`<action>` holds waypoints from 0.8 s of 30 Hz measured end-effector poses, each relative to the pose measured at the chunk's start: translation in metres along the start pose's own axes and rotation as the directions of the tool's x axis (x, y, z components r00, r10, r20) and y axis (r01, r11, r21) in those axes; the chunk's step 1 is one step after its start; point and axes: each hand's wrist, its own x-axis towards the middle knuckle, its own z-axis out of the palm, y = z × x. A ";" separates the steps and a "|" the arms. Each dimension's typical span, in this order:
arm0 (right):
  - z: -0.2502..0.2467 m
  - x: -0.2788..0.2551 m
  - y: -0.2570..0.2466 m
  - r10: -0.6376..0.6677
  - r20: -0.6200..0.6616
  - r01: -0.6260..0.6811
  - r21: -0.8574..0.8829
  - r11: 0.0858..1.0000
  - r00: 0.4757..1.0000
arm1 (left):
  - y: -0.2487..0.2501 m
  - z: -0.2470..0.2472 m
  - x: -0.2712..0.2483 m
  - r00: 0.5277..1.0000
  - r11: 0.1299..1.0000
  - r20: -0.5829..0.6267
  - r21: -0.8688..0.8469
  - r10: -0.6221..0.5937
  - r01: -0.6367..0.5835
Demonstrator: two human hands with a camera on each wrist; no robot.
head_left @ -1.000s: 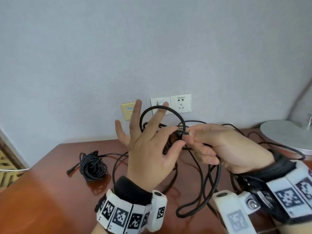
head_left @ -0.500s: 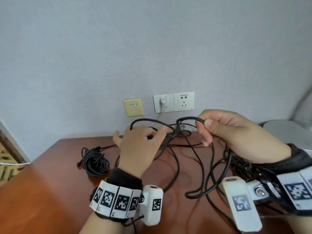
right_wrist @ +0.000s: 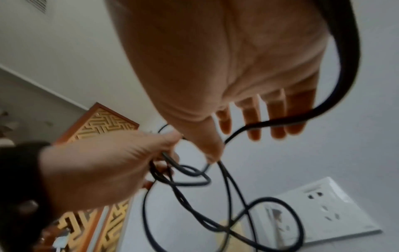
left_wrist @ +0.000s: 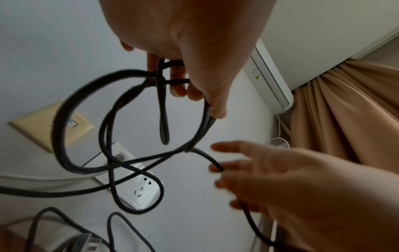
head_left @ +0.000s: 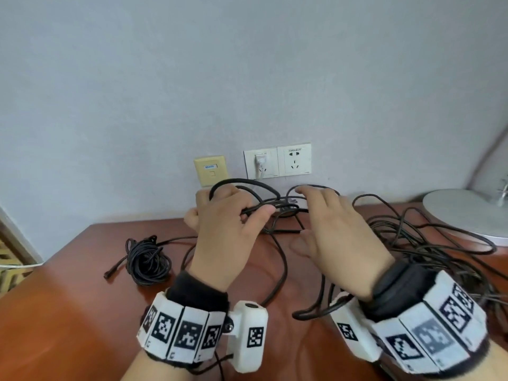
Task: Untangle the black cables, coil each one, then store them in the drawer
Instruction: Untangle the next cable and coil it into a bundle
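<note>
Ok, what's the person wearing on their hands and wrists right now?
Both hands are bare: left hand, right hand. Each wrist carries a black cuff under a band of white tiles printed with black square fiducial markers, plus a white wrist camera housing bearing its own marker.

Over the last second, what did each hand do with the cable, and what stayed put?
The left hand went from spread fingers to gripping the cable loops. The right hand let go its pinch and opened, fingers straight. The coiled bundle stayed on the table.
</note>
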 end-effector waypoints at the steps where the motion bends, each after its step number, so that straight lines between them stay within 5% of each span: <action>1: -0.005 -0.002 -0.005 -0.044 -0.063 0.048 0.068 0.996 0.997 | -0.001 -0.001 0.001 0.999 0.999 -0.005 0.017 -0.039 0.039; 6: -0.043 -0.010 -0.024 -0.021 -0.360 0.194 0.450 0.872 0.933 | -0.018 -0.006 0.005 0.979 0.977 -0.080 0.086 -0.188 0.195; 12: -0.047 -0.019 -0.032 -0.084 -0.297 0.210 0.421 0.882 0.951 | -0.023 -0.004 0.006 0.967 0.952 -0.088 0.176 -0.239 0.251; 17: 0.011 -0.031 -0.068 -0.117 -0.008 0.100 0.575 0.812 0.993 | -0.011 -0.005 0.005 0.973 0.969 -0.057 0.099 -0.222 0.226; 24: 0.032 -0.009 -0.039 -0.071 -0.212 0.160 0.443 0.882 0.975 | -0.008 -0.002 0.003 0.987 0.981 0.127 -0.149 -0.103 0.121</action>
